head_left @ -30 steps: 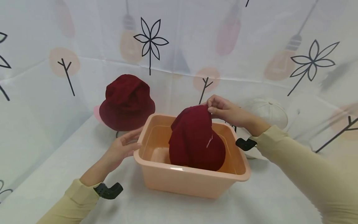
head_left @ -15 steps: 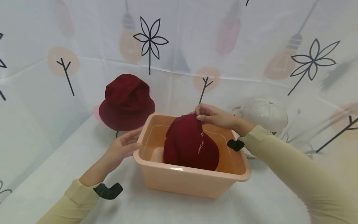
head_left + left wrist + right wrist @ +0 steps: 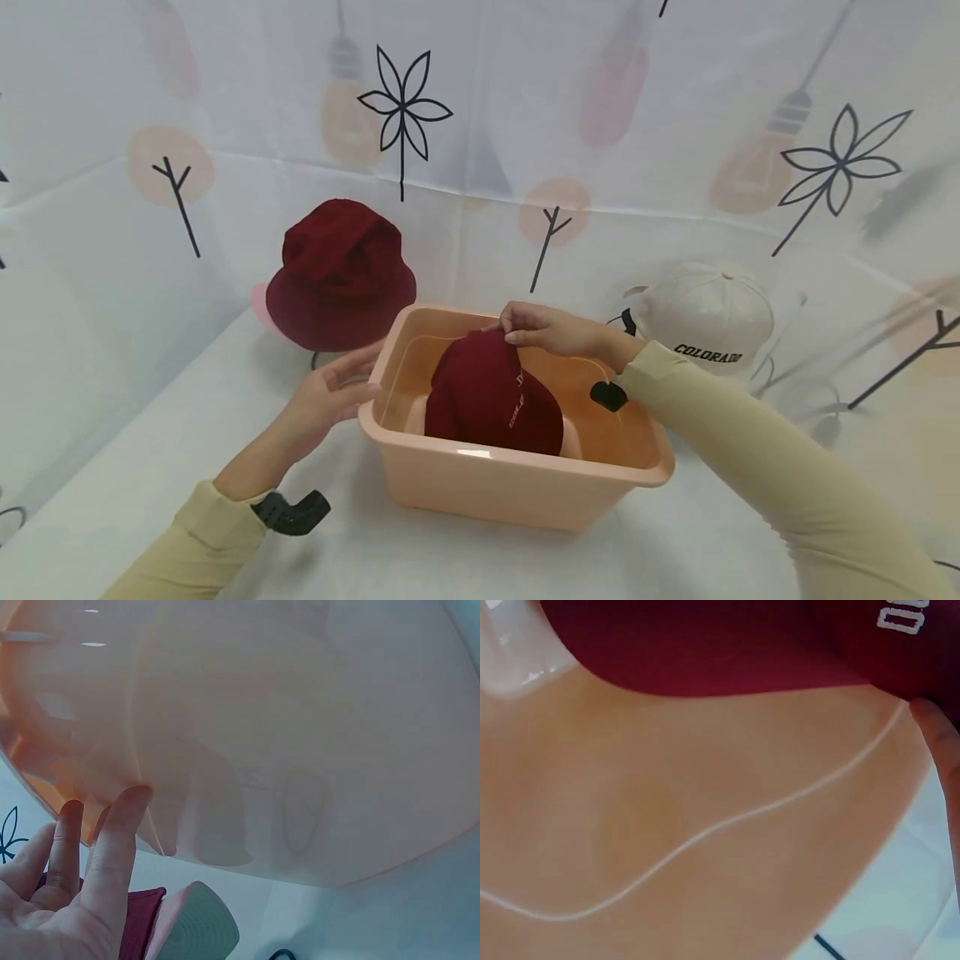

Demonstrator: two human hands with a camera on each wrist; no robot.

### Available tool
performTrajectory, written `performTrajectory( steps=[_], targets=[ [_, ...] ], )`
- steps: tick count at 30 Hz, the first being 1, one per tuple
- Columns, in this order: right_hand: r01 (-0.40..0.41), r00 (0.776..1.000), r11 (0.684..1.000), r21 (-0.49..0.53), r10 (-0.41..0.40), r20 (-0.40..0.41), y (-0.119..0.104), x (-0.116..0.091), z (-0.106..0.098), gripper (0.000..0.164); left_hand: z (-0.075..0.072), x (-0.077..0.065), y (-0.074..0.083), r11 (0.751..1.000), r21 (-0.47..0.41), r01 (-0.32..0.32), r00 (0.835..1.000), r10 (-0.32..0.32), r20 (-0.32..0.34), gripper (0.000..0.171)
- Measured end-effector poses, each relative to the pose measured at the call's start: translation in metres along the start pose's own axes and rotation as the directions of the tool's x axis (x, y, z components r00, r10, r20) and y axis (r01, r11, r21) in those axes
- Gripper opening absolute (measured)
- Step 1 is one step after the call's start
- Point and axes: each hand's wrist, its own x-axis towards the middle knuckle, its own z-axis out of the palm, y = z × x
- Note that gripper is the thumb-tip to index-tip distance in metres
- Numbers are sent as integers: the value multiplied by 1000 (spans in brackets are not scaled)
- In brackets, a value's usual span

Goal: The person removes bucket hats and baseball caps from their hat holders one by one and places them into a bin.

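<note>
Maroon cloth, a cap with light lettering, stands in the peach plastic tub, its upper edge near the level of the far rim; the right hand pinches that edge between thumb and fingers; the left hand has its fingers extended and apart, touching the tub at its left end, not closed round it. The near wall hides the cap's lower edge in the head view; whether it bears on the tub floor cannot be told.

In this inspector's judgement, the step in hand is lowering the cap into the tub; the pinch should be kept until the brim is supported, since soft cloth held at one point is liable to fold or tip; letting go low, with the cap clear of the walls, would best keep its shape; the left hand's light contact appears enough to steady the tub, and a hard push might slide it.

Other items noted: a maroon bucket hat sits behind the left hand, a pink piece showing at its edge; a white cap marked COLORADO stands beyond the right forearm; the right sleeve passes over the tub's right side, and its cuff and black wrist device are the likeliest snags; the patterned backdrop offers no obstruction.
</note>
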Motion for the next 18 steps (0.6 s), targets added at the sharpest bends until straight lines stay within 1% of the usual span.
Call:
performTrajectory(
  steps=[4,7,10,12,14,16,18],
  targets=[
    [-10,1000,999,-51,11,11,8,6,5,1,0,0,-1,1000,-4,1,1000,-1,1,61],
    [-30,999,997,-77,32,25,14,10,9,6,-1,0,0,1000,-3,4,1000,-4,-2,61],
    [-52,999,993,-110,53,11,18,11,12,11,0,0,0,1000,-3,7,1000,-7,-6,61],
    [-59,998,988,-143,57,-16,18,10,12,15,0,0,0,1000,-3,6,1000,-6,-5,61],
    [-60,997,977,-206,50,-52,17,9,12,18,0,0,0,1000,-4,5,1000,-5,-3,61],
    [-49,997,971,-234,34,-66,15,8,11,19,0,0,0,1000,-1,3,1000,-3,-2,61],
    [-27,999,970,-242,16,-46,11,7,12,20,0,0,0,1000,-1,0,1000,0,-3,61]
  ],
)
